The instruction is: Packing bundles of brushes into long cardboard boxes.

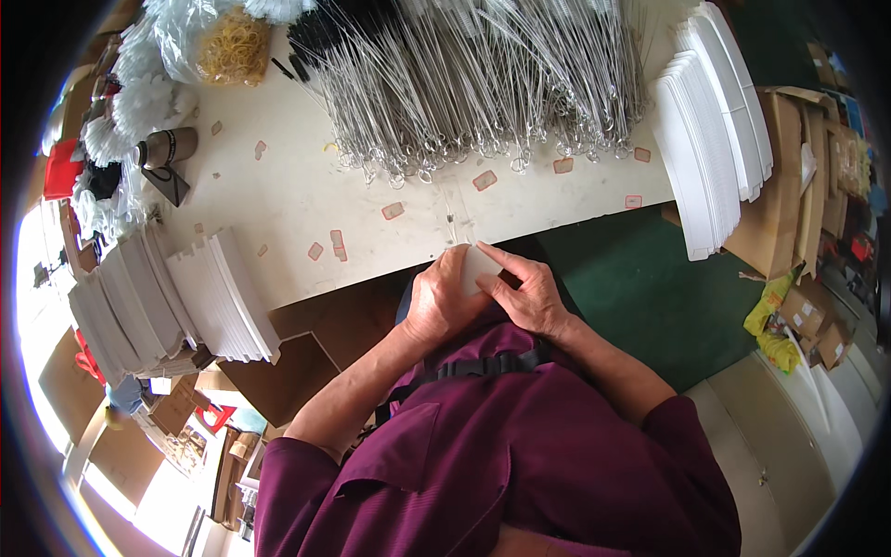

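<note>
The left hand and the right hand are both gripping one small white piece beside the table.

Head cam, wide fisheye | looks down over wearer's torso | left hand and right hand near mid-frame, close range | worktable beyond, upper half | left margin glare-washed, detail there perhaps unreliable

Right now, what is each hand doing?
Left hand: closed, holding a white cardboard piece.
Right hand: thumb and index finger gripping the same piece.
</note>
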Available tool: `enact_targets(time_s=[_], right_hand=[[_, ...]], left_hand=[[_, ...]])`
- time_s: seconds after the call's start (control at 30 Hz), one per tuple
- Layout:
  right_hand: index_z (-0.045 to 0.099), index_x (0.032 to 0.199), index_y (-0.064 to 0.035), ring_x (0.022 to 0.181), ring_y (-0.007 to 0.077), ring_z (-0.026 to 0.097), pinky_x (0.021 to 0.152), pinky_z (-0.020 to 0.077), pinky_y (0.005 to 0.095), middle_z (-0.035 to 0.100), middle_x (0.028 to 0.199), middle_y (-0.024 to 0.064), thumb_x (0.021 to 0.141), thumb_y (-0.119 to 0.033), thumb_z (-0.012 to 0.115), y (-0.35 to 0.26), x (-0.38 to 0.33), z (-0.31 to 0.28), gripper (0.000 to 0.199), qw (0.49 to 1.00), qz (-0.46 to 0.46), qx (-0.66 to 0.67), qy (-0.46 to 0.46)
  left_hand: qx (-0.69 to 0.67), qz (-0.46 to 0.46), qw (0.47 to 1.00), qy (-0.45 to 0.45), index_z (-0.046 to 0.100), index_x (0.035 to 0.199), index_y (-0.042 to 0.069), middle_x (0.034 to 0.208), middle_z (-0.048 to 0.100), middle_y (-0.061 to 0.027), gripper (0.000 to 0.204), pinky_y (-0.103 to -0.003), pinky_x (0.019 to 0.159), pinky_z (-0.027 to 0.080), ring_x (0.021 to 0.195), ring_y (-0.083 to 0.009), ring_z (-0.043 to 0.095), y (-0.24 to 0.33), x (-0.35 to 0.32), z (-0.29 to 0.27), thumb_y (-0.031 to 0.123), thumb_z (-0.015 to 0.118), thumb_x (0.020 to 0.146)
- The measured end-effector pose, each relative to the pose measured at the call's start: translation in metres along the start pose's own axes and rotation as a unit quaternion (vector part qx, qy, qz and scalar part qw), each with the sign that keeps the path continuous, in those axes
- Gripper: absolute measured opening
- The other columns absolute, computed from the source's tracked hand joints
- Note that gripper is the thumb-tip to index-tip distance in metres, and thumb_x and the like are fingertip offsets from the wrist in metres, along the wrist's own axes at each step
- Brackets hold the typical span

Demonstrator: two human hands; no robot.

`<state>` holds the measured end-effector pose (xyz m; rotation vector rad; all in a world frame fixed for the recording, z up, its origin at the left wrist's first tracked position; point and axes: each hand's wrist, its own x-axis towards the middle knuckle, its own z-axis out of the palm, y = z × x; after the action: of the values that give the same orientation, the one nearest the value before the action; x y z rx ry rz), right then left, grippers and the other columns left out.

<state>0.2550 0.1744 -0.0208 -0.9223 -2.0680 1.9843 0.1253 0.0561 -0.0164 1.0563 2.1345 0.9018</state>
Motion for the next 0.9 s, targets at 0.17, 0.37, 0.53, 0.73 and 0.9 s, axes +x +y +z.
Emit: enact_targets(time_s=[0.17,0.37,0.53,0.73,0.9], right_hand=[[0.057,0.142,-0.0044,0.071,0.0244,0.063,0.069,0.0524,0.0368,0.066,0.085,0.0152,0.093,-0.022,0.073,0.000,0.000,0.004,0.055,0.998,-0.017,-0.064,-0.025],[0.058,0.141,-0.0071,0.067,0.0308,0.059,0.065,0.0496,0.0423,0.061,0.078,0.0156,0.093,-0.023,0.070,0.004,0.000,0.007,0.051,0.989,-0.053,-0.134,-0.032],[0.063,0.132,-0.0010,0.091,0.0237,0.071,0.079,0.0563,0.0342,0.073,0.103,0.0203,0.095,-0.016,0.068,0.011,0.005,0.020,0.041,1.000,0.026,-0.006,0.009],[0.063,0.129,0.0010,0.091,0.0189,0.072,0.080,0.0564,0.0318,0.074,0.101,0.0194,0.097,-0.019,0.068,0.008,0.027,-0.005,0.038,0.996,0.073,0.032,0.045],[0.071,0.109,-0.0033,0.088,0.0316,0.074,0.075,0.0585,0.0387,0.074,0.097,0.0189,0.095,-0.024,0.067,0.028,0.057,-0.097,0.026,0.958,-0.007,-0.178,0.226]], left_hand=[[-0.004,-0.002,1.000,0.011,0.057,0.115,-0.004,0.095,0.069,-0.0230,0.049,-0.047,0.070,0.059,0.083,-0.0416,0.071,-0.009,-0.003,0.002,0.017,0.077,0.075],[-0.004,-0.011,1.000,0.006,0.058,0.114,-0.002,0.095,0.069,-0.0233,0.045,-0.047,0.069,0.059,0.082,-0.0416,0.071,-0.009,-0.004,0.002,0.016,0.075,0.076],[0.033,-0.022,0.999,-0.013,0.057,0.119,-0.002,0.100,0.069,-0.0243,0.048,-0.049,0.075,0.059,0.088,-0.0421,0.070,-0.014,-0.005,0.003,0.022,0.074,0.081],[0.113,-0.057,0.987,-0.096,0.056,0.123,-0.002,0.106,0.067,-0.0242,0.061,-0.048,0.081,0.056,0.096,-0.0413,0.068,-0.028,-0.009,-0.046,0.028,0.081,0.076],[0.205,-0.091,0.974,-0.041,0.053,0.130,-0.001,0.111,0.064,-0.0233,0.064,-0.051,0.086,0.053,0.101,-0.0432,0.063,-0.074,-0.002,-0.088,0.018,0.082,0.076]])
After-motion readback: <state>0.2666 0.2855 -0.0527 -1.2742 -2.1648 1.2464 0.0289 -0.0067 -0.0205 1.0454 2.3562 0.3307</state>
